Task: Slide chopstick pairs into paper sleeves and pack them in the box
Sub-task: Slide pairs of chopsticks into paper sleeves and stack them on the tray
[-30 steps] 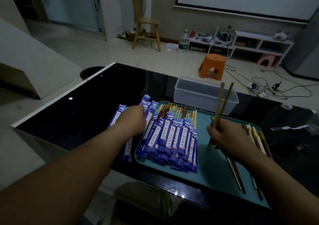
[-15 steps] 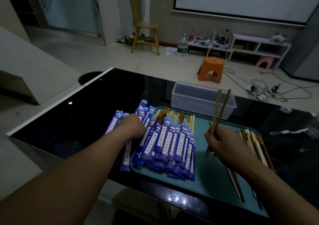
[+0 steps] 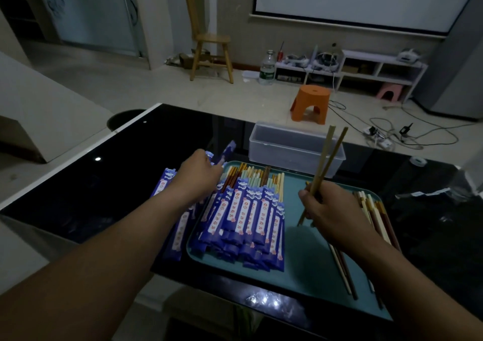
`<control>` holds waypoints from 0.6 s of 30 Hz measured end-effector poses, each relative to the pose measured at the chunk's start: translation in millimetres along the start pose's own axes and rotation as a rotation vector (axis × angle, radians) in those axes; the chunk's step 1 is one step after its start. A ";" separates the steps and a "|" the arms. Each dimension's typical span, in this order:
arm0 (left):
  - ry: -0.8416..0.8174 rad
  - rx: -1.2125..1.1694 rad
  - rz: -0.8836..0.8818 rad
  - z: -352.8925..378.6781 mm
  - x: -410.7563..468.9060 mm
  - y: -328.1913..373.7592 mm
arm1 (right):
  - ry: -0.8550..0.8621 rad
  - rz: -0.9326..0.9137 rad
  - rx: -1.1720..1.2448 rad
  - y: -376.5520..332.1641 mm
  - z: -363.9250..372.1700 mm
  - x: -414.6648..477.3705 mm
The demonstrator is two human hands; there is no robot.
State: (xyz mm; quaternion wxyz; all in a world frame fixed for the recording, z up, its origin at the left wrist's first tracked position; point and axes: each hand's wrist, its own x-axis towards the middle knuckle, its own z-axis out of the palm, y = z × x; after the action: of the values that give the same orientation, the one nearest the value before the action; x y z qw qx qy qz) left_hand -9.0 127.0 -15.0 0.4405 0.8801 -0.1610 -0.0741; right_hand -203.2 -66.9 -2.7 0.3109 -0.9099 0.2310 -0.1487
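Observation:
A teal tray (image 3: 308, 270) lies on the black table. Sleeved chopsticks in blue paper (image 3: 245, 217) are stacked on its left half. Empty blue sleeves (image 3: 180, 231) lie on the table left of the tray. My left hand (image 3: 200, 172) pinches one blue sleeve (image 3: 226, 152) and lifts its far end off that pile. My right hand (image 3: 329, 210) grips a pair of tan chopsticks (image 3: 328, 155), tips pointing up and away. Loose chopsticks (image 3: 373, 210) lie at the tray's right side. A clear plastic box (image 3: 292, 148) stands behind the tray.
The glossy black table (image 3: 104, 183) has a white edge at left. Beyond it stand an orange stool (image 3: 309, 102), a wooden chair (image 3: 209, 45), a water bottle (image 3: 267, 68) and a low white shelf (image 3: 366, 68). Cables lie on the floor at right.
My left hand has moved up and away from the sleeve pile, raising one blue sleeve. My right hand still holds the chopstick pair upright, shifted slightly.

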 end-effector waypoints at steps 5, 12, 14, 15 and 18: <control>-0.191 -0.206 -0.023 19.9 -21.4 28.6 | -0.076 0.073 -0.047 -0.3 7.3 -0.5; -0.396 -0.258 0.043 43.1 -41.0 51.0 | -0.039 0.131 0.017 -1.8 3.8 2.5; -0.420 -0.222 0.069 45.5 -46.9 56.0 | -0.023 0.111 0.024 -3.2 4.1 0.0; -0.439 -0.197 0.070 46.4 -51.4 59.5 | -0.035 0.113 0.016 -1.9 4.9 -2.2; -0.493 -0.168 0.074 48.3 -63.1 71.6 | -0.095 0.164 0.004 7.7 7.7 -7.6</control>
State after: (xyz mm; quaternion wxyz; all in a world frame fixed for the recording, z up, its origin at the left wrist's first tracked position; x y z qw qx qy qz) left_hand -97.0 72.6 12.5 0.4620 0.7893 -0.2889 -0.2832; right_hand -208.9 -64.6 -14.5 0.3343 -0.8934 0.2894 -0.0800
